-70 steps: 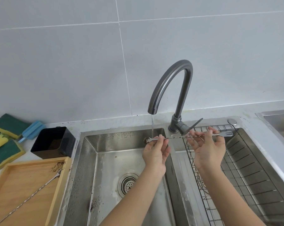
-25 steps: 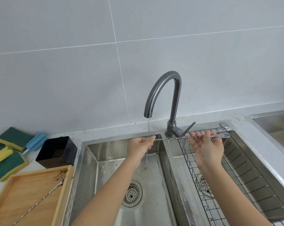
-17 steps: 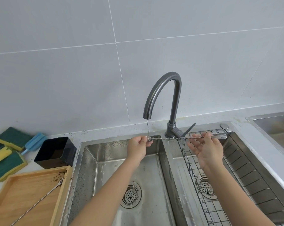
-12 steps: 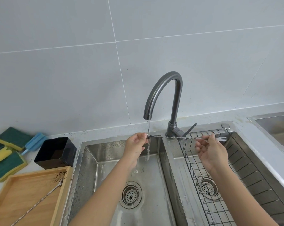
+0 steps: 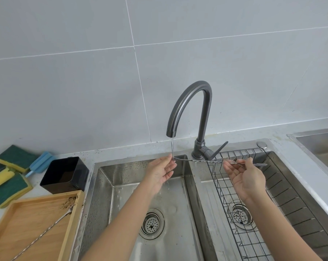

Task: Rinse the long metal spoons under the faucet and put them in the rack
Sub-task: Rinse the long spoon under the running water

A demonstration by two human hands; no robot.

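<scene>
A long twisted metal spoon (image 5: 199, 161) is held level across the divider between the two sink basins. My left hand (image 5: 160, 172) pinches its left end right under the thin stream from the grey faucet (image 5: 189, 102). My right hand (image 5: 247, 178), palm up, grips the fork-tipped right end over the wire rack (image 5: 234, 202) in the right basin. The spoon's bowl is hidden by my left fingers. A second long spoon (image 5: 44, 233) lies diagonally in the wooden tray (image 5: 3, 223) at the lower left, next to dark crumbs.
A black square container (image 5: 65, 175) stands beside the left basin (image 5: 104, 189). Green and yellow sponges (image 5: 7, 178) and a blue brush lie on the counter at far left. Another steel sink edge (image 5: 317, 144) shows at far right. The tiled wall is behind.
Both hands stayed on the spoon. My left hand slid along the spoon's end under the stream, and my right hand turned more palm-up.
</scene>
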